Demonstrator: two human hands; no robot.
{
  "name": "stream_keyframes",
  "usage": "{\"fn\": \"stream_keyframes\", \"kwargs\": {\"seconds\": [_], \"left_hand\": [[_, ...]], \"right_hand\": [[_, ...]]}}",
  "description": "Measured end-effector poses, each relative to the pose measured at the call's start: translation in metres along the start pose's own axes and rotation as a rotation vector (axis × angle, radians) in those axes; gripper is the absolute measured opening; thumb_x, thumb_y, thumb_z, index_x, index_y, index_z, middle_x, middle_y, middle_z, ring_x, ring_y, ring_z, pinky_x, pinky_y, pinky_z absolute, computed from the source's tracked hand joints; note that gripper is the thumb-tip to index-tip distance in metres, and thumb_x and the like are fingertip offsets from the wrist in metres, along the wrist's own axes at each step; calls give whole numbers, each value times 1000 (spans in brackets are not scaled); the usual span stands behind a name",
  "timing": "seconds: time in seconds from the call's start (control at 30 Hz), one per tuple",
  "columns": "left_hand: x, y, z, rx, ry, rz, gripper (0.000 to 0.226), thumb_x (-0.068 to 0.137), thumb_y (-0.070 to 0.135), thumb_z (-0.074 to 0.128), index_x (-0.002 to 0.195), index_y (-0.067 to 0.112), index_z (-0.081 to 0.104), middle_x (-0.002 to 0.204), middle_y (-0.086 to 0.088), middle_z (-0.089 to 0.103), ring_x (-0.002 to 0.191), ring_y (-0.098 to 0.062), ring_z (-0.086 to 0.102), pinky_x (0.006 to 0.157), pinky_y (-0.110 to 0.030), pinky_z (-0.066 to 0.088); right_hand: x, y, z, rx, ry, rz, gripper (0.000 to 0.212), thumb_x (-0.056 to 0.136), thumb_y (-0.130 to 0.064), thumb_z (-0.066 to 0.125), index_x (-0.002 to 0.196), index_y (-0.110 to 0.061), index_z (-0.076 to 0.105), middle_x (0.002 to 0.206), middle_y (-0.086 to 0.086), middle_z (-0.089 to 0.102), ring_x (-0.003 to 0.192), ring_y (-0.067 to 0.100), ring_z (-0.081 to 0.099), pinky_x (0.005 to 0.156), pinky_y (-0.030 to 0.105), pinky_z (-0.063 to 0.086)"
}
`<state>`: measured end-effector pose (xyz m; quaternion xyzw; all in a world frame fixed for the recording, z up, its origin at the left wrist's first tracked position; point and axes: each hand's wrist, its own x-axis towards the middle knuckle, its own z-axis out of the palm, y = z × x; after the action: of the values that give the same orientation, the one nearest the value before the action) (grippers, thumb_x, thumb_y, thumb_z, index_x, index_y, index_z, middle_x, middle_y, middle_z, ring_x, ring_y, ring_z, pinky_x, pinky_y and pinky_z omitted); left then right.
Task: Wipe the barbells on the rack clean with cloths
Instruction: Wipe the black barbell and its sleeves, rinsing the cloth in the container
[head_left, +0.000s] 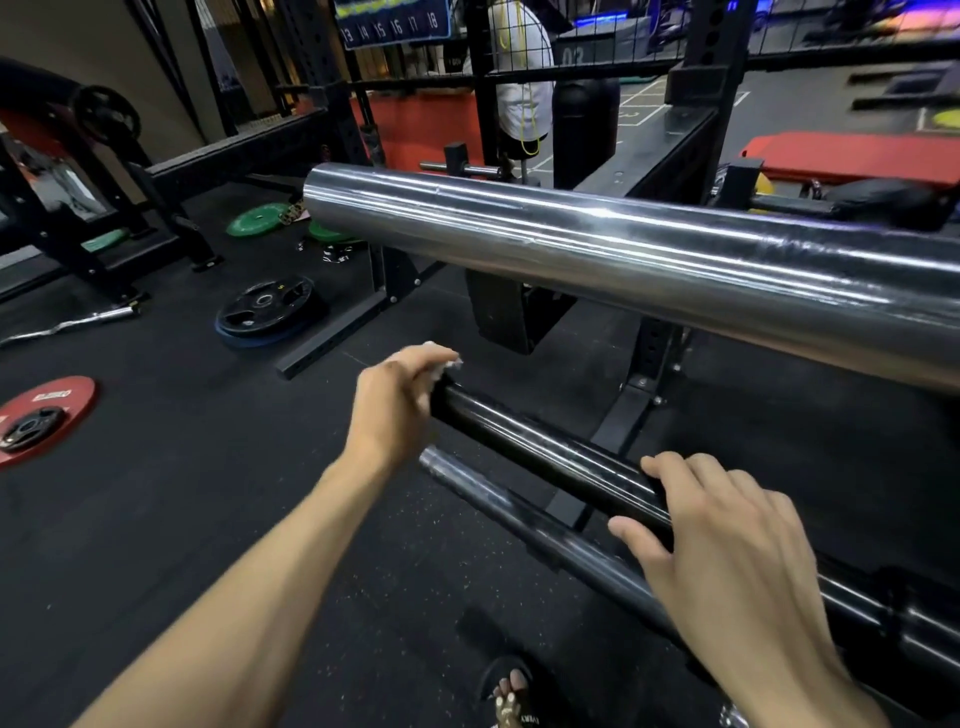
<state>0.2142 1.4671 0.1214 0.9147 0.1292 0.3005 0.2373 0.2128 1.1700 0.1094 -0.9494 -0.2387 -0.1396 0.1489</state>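
**Both hands on the black barbell sleeve**

Nearest to me, a sandalled foot (511, 699) stands on the speckled black floor (156, 519); there is lettering on the strap, too small to read. Just above it, the right hand (727, 545) wraps the black barbell sleeve (545, 457), fingers curled over the top and thumb beneath. Further along, at the sleeve's free end, the left hand (400, 400) is closed round a white cloth (447, 364), pressing it against the tip of the bar; only a scrap of cloth shows past the fingers. A grey barbell sleeve (498, 506) lies just beside and below the black one, and a thick chrome barbell sleeve (571, 239) crosses above both, all resting on the black rack (639, 374).

Beyond, plates lie scattered on the floor: a red plate (47, 415) with a white label I cannot read, a black plate (265, 306) stacked on a blue one, and green plates (257, 221) farther off. At the far wall hangs a blue board (392, 23) with the numbers 13 to 18, and a panel marked "03" (574, 54).
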Motion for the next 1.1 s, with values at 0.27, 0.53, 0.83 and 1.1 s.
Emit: {"fn": "stream_keyframes", "kwargs": {"seconds": [0.27, 0.53, 0.83, 1.1], "left_hand": [[-64, 78, 28, -91, -247, 433, 51, 75, -22, 60, 113, 8, 76, 122, -5, 72, 119, -13, 63, 111, -21, 41], [-1, 1, -1, 67, -1, -11, 39, 90, -11, 57, 106, 17, 78, 108, 12, 72, 110, -12, 68, 97, 3, 31], [-52, 51, 17, -158, -212, 447, 49, 80, -21, 53, 115, 5, 76, 128, 0, 68, 122, -7, 60, 113, -15, 36], [-26, 19, 5, -49, -14, 179, 54, 80, -19, 53, 111, 16, 79, 122, 18, 66, 121, 15, 53, 109, -13, 40]], "right_hand": [[4, -10, -3, -40, 29, -31, 53, 62, -37, 93, 101, -17, 64, 87, -2, 55, 76, 24, 50, 65, 40, 45], [3, -8, -3, 19, 77, -18, 42, 66, -32, 92, 96, -18, 67, 84, -4, 57, 76, 22, 51, 65, 40, 48], [4, -6, -3, 21, 73, -26, 47, 63, -35, 94, 94, -21, 61, 84, -6, 52, 75, 21, 47, 65, 39, 45], [5, -4, 0, 47, 74, -43, 46, 66, -36, 92, 97, -21, 62, 87, -5, 52, 76, 21, 48, 66, 39, 47]]}}
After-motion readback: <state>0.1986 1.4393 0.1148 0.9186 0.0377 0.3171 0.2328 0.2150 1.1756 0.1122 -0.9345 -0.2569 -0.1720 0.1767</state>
